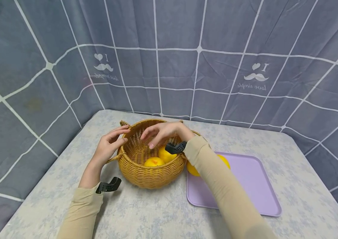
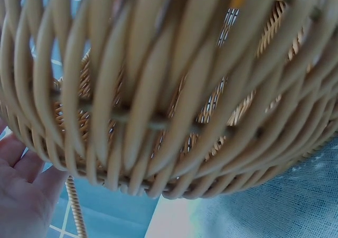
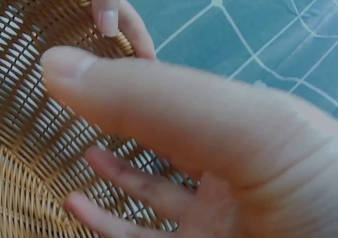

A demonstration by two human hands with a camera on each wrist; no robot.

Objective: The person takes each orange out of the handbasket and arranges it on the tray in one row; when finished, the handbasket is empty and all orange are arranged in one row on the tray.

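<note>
A round wicker basket (image 1: 151, 177) stands on the table with two yellow round fruits (image 1: 154, 161) lying inside, toward its near right side. My left hand (image 1: 107, 146) holds the basket's left rim, thumb on the inner side and fingers outside, as the right wrist view shows. Woven wall of the basket (image 2: 158, 90) fills most of the left wrist view. Over the basket's opening hangs my right hand (image 1: 167, 131), fingers loosely bent and apart, with nothing in them. Its thumb (image 3: 132, 90) crosses the right wrist view in front of the weave.
A lilac tray (image 1: 252, 186) lies right of the basket. More yellow fruit (image 1: 223, 161) shows on either side of my right forearm, partly hidden by it. Behind the table hangs a grey checked curtain (image 1: 178, 73). Black camera mounts sit on both wrists.
</note>
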